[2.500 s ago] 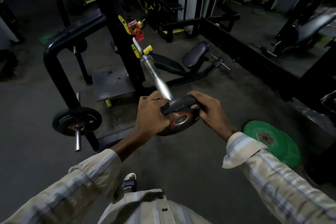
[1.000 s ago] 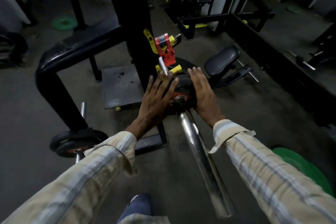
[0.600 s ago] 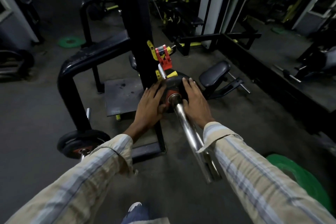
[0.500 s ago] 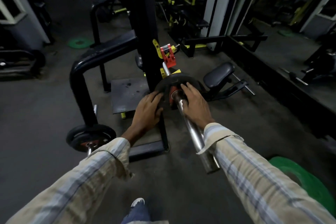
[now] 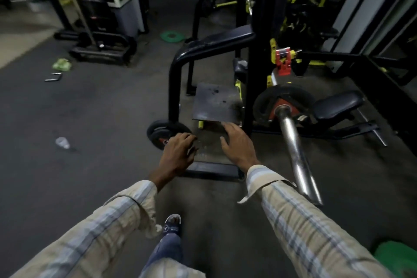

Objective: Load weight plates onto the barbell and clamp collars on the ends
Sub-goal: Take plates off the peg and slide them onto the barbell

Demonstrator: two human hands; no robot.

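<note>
A black weight plate with a red hub (image 5: 282,99) sits pushed up the chrome barbell sleeve (image 5: 295,156), which points toward me at the right. A red collar (image 5: 283,62) hangs on the rack just behind it. A second black plate (image 5: 161,133) rests on a low peg at the rack's foot. My left hand (image 5: 178,153) hovers right beside that second plate, fingers loosely curled and holding nothing. My right hand (image 5: 239,144) is spread and empty, left of the sleeve.
The black rack frame (image 5: 212,44) and its footplate (image 5: 216,102) stand ahead. A padded seat (image 5: 338,104) lies to the right. Green plates lie on the floor at far centre (image 5: 172,35) and bottom right (image 5: 397,259). Litter dots the floor at left.
Both hands have let go of the plate on the sleeve and moved down and left, toward the plate on the low peg. The view has swung left.
</note>
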